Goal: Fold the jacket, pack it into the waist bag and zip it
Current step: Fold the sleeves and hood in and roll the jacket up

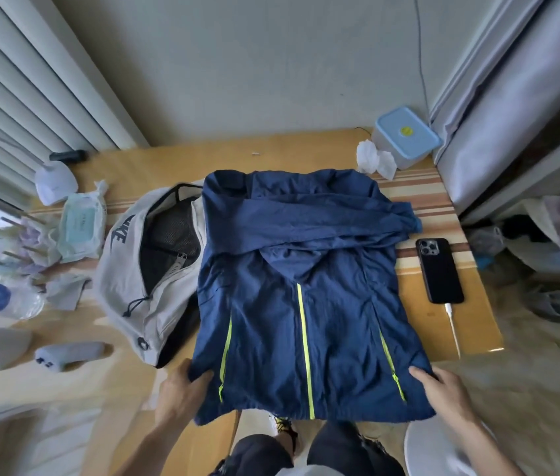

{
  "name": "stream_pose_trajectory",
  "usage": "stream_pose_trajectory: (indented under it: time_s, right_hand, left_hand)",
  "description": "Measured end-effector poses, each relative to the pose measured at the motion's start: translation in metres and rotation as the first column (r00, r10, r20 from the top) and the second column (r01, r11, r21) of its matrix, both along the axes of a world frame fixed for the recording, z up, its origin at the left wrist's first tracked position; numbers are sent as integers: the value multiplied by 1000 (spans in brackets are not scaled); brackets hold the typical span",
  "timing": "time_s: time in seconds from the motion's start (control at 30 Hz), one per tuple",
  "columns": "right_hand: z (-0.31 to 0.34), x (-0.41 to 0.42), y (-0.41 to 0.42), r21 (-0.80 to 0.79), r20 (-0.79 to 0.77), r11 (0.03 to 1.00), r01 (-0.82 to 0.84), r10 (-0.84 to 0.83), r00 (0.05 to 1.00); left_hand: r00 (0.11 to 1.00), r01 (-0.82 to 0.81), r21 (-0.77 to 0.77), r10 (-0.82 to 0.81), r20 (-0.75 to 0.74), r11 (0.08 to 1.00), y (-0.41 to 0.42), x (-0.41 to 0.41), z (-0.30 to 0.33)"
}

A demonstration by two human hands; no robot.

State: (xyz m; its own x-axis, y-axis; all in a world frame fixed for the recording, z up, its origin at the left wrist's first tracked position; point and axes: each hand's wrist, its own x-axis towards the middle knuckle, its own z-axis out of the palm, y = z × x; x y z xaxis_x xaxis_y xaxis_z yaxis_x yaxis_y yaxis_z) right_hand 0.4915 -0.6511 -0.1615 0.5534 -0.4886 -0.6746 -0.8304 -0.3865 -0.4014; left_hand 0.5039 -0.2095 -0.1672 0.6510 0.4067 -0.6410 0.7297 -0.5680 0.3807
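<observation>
Wooden table (470, 324): L hand (177, 389) & R hand (443, 386) grips pinch jacket (306, 286) hem corners.

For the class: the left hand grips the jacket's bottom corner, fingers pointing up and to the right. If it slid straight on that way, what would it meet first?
Only more jacket: the left hand would likely run over blue fabric toward the yellow-green pocket zip. Depth is unclear.

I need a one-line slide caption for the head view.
Both hands, left and right, grip the navy jacket's hem beside the open grey waist bag.
</observation>
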Motion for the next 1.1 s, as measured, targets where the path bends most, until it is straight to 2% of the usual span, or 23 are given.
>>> stream_pose_trajectory:
  time_s: [0.1, 0.17, 0.23, 0.27, 0.33, 0.43, 0.47, 0.5, 0.53, 0.57, 0.6, 0.63, 0.67, 0.7, 0.73, 0.77, 0.8, 0.87, 0.93, 1.0, 1.1]
  right_hand:
    - [20, 30, -2, 27, 75, 996, 90, -92, 993]
    - [38, 71, 2, 154, 159, 948, 278, -302, 940]
    - [50, 123, 0, 331, 156, 814, 478, -547, 823]
    - [56, 149, -2, 428, 100, 723, 542, -634, 767]
    - [63, 199, -7, 635, -14, 521, 570, -730, 683]
    - [84, 260, -4, 894, -101, 185, 409, -805, 584]
    - [93, 276, -2, 929, -76, 140, 343, -833, 547]
    - [98, 291, 1, 953, -40, 124, 277, -853, 520]
    - [100, 303, 4, 963, 16, 151, 222, -859, 511]
    - [101, 313, 10, 954, 111, 244, 172, -826, 553]
    - [98, 319, 20, 899, 257, 419, 126, -739, 622]
    - [91, 321, 32, 782, 420, 622, 50, -583, 696]
    - [81, 320, 45, 603, 553, 796, -54, -368, 747]
    - [69, 316, 57, 408, 631, 894, -184, -131, 764]
    - [54, 312, 69, 216, 655, 917, -334, 118, 747]
    - [40, 306, 80, 24, 629, 871, -491, 368, 685]
    - [23, 300, 90, -154, 558, 770, -619, 585, 588]
    - [-9, 292, 104, -415, 388, 525, -743, 841, 378]
    - [-31, 293, 114, -486, 259, 385, -784, 921, 292]
    - [-44, 298, 119, -458, 181, 338, -822, 941, 286]
    - [-59, 302, 121, -414, 107, 287, -864, 958, 267]
  left_hand:
    - [996, -35, -176, 50, 77, 984, 12, 26, 18]
    - [986, -66, -305, 109, 128, 950, 11, 59, 40]
    - [944, -174, -392, 266, 194, 904, 4, 99, 65]
    - [914, -241, -433, 354, 200, 868, 3, 124, 69]
    - [851, -370, -575, 515, 107, 730, 0, 173, 84]
    - [736, -464, -799, 668, -108, 382, -2, 241, 98]
    - [665, -469, -848, 731, -154, 247, -5, 258, 101]
    - [593, -474, -867, 784, -184, 155, -10, 274, 105]
    - [557, -476, -870, 810, -183, 130, -13, 286, 103]
    - [566, -481, -857, 812, -142, 186, -18, 294, 104]
    - [623, -466, -826, 781, -51, 317, -21, 299, 99]
    - [705, -453, -731, 707, 57, 511, -28, 301, 95]
    - [795, -425, -540, 585, 162, 727, -31, 300, 85]
    - [873, -367, -308, 439, 211, 878, -36, 295, 74]
    - [927, -291, -106, 308, 216, 951, -43, 290, 64]
    - [955, -234, 48, 220, 198, 971, -51, 286, 58]
    - [970, -203, 149, 178, 164, 968, -56, 283, 51]
    - [976, -215, 252, 195, 101, 943, -63, 279, 45]
    - [956, -293, 252, 280, 86, 922, -58, 276, 37]
    - [948, -316, 195, 305, 87, 928, -48, 271, 31]
    - [961, -267, 188, 245, 128, 945, -38, 260, 35]
